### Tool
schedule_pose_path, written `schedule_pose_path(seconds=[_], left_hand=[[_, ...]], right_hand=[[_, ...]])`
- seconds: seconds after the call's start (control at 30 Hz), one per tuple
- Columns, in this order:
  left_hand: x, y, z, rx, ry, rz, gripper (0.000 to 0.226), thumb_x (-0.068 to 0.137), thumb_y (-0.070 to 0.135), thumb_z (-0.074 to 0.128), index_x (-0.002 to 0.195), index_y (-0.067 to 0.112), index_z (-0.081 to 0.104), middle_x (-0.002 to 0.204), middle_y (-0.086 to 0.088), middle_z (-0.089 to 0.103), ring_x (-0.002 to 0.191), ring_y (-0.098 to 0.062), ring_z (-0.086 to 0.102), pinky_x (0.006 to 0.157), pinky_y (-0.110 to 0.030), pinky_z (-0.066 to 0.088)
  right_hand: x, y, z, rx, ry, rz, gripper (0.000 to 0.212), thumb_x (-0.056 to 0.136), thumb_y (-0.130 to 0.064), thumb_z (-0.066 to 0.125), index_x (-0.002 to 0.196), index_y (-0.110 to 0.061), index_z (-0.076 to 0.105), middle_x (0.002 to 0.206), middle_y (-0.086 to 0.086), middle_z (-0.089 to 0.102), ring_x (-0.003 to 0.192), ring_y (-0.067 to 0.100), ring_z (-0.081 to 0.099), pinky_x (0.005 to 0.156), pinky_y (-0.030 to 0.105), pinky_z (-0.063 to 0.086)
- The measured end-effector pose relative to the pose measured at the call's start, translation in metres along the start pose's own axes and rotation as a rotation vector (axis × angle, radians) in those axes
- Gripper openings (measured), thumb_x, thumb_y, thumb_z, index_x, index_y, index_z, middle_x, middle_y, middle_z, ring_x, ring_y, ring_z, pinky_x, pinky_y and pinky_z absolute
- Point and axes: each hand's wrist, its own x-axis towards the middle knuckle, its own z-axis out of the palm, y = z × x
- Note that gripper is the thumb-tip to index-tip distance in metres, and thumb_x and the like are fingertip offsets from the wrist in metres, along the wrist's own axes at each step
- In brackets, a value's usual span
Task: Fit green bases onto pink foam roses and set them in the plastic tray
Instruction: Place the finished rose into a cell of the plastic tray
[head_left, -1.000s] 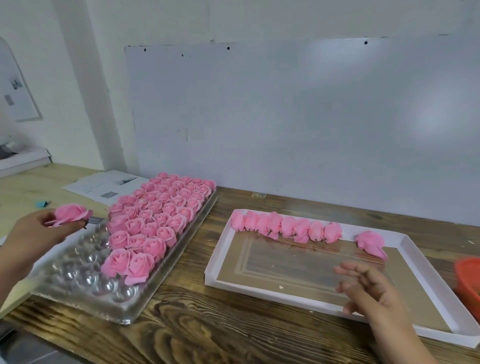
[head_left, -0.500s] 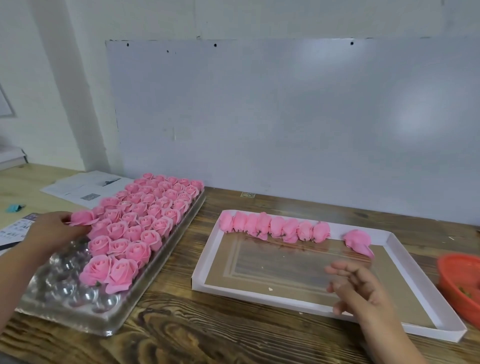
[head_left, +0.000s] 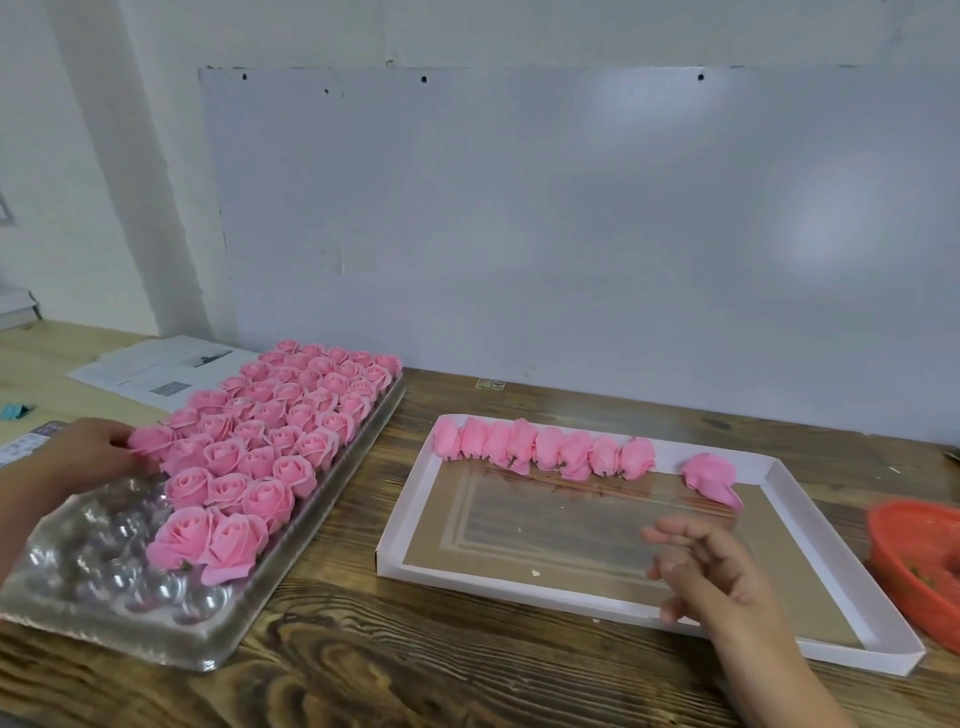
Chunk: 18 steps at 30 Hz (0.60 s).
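Observation:
My left hand (head_left: 85, 449) pinches a pink foam rose (head_left: 150, 441) at the left edge of the clear plastic tray (head_left: 124, 597), beside the rows of roses (head_left: 291, 415) that fill its far part. The tray's near cups hold nothing. My right hand (head_left: 711, 566) hovers with relaxed fingers over the white shallow box (head_left: 405, 519) and holds nothing. Along the box's far wall lies a row of pink roses (head_left: 545, 449) on their sides, with one more rose (head_left: 711, 475) apart at the right. No green bases are visible.
A red basket (head_left: 919, 561) stands at the right edge of the wooden table. Printed papers (head_left: 156, 371) lie behind the tray at the left. A white board leans on the wall behind.
My left hand has carried the rose rightward and down to the tray's left edge, next to the placed roses. My right hand stays over the box.

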Motion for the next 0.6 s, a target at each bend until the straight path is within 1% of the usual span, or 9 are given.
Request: schedule_pose_path(seconds=[0.1,0.17,0.23,0.3,0.4,0.53,0.6], left_hand=[[0.006,-0.001,0.001,0.031,-0.033,0.005,0.025,0.075,0.004,0.086,0.098,0.0,0.078,0.088,-0.016,0.074,0.087,-0.034,0.065,0.092,-0.048,0.048],[0.008,-0.002,0.001,0.028,-0.037,-0.003,0.026,0.075,0.004,0.086,0.098,-0.002,0.075,0.087,-0.017,0.07,0.084,-0.033,0.062,0.087,-0.046,0.047],[0.009,-0.006,0.001,-0.013,-0.025,-0.031,0.025,0.074,0.004,0.087,0.093,-0.002,0.072,0.086,-0.02,0.068,0.081,-0.033,0.06,0.083,-0.045,0.047],[0.01,-0.013,0.002,-0.033,-0.018,-0.044,0.022,0.074,0.008,0.088,0.086,0.003,0.071,0.088,-0.023,0.07,0.079,-0.033,0.062,0.082,-0.045,0.05],[0.01,-0.021,0.002,-0.039,-0.015,-0.029,0.016,0.076,0.011,0.088,0.08,0.006,0.073,0.084,-0.022,0.073,0.075,-0.033,0.065,0.078,-0.043,0.051],[0.005,-0.013,0.0,-0.054,-0.03,-0.065,0.015,0.077,0.007,0.086,0.081,0.005,0.071,0.09,-0.023,0.072,0.08,-0.033,0.063,0.083,-0.044,0.051],[0.004,-0.007,0.0,-0.063,-0.036,-0.107,0.017,0.076,0.003,0.086,0.085,0.002,0.071,0.095,-0.025,0.071,0.086,-0.038,0.064,0.086,-0.045,0.051]], right_hand=[[0.0,0.0,0.001,0.0,0.002,0.003,0.033,0.088,0.019,0.05,0.105,-0.006,0.063,0.097,0.002,0.074,0.069,0.011,0.062,0.044,0.025,0.049],[0.0,-0.001,0.0,0.003,0.006,0.009,0.033,0.088,0.019,0.051,0.105,-0.006,0.064,0.098,0.003,0.074,0.069,0.012,0.062,0.044,0.025,0.049],[0.0,-0.001,0.0,0.005,0.008,0.011,0.033,0.088,0.019,0.051,0.105,-0.006,0.064,0.098,0.003,0.074,0.07,0.012,0.062,0.044,0.025,0.049],[0.001,-0.001,0.0,0.003,0.009,0.012,0.033,0.088,0.019,0.052,0.105,-0.006,0.064,0.098,0.003,0.074,0.07,0.013,0.062,0.044,0.025,0.049],[0.001,0.0,0.0,-0.002,0.008,0.012,0.033,0.087,0.019,0.052,0.105,-0.006,0.064,0.099,0.004,0.074,0.07,0.013,0.063,0.044,0.025,0.049],[0.002,0.001,0.0,-0.005,0.001,0.017,0.033,0.088,0.018,0.052,0.105,-0.007,0.064,0.099,0.003,0.074,0.07,0.012,0.063,0.044,0.025,0.049],[0.002,0.001,0.0,-0.007,0.002,0.017,0.033,0.087,0.018,0.052,0.105,-0.007,0.064,0.099,0.003,0.074,0.07,0.012,0.063,0.044,0.025,0.049]])
